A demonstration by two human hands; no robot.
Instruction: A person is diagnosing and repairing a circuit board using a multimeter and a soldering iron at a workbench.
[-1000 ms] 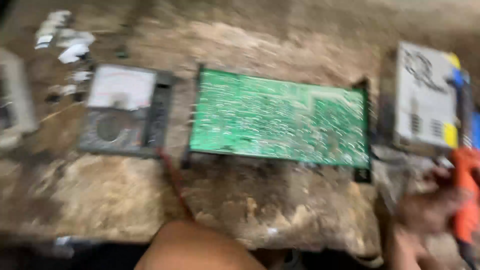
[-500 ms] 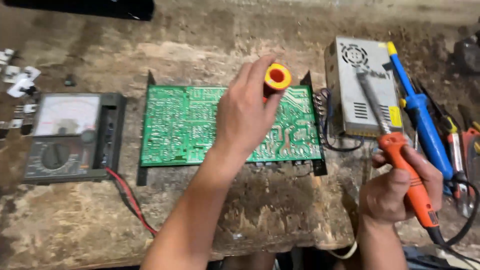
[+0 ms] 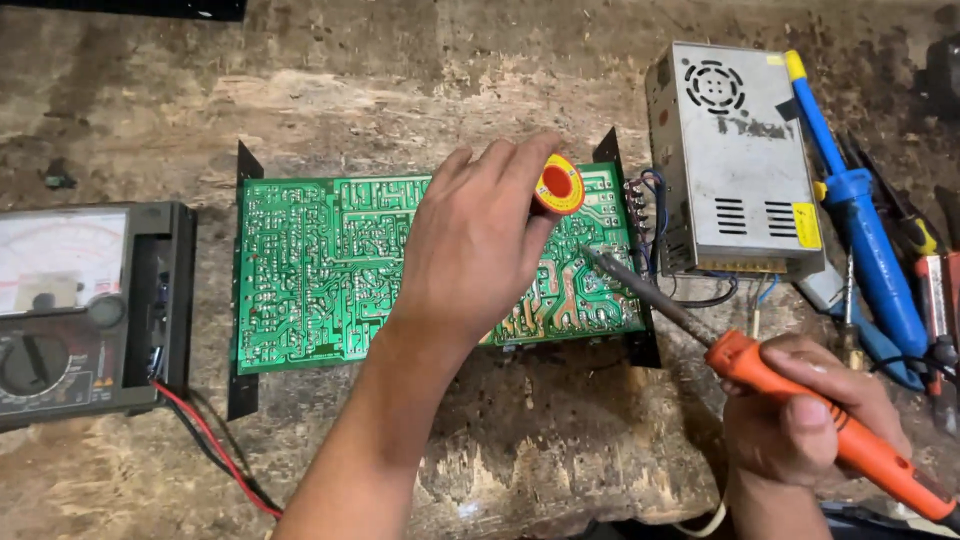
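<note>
A green circuit board [image 3: 320, 270] lies solder side up on a worn wooden bench, framed by black brackets. My left hand [image 3: 475, 240] hovers over the board's right half and pinches a small yellow and red solder spool [image 3: 559, 185] between thumb and fingers. My right hand [image 3: 805, 415] grips the orange handle of a soldering iron [image 3: 790, 395]. Its metal tip [image 3: 590, 255] rests on the board's right part, just below the spool.
A metal power supply box [image 3: 730, 160] stands right of the board, wired to it. A blue desoldering pump [image 3: 860, 200] and other hand tools lie at the far right. An analog multimeter [image 3: 70, 310] with red and black leads [image 3: 215, 450] sits at the left.
The view has steadied and closed in. My left hand with the spool came over the board, and my right hand brought the iron's tip down from above the power supply onto the board.
</note>
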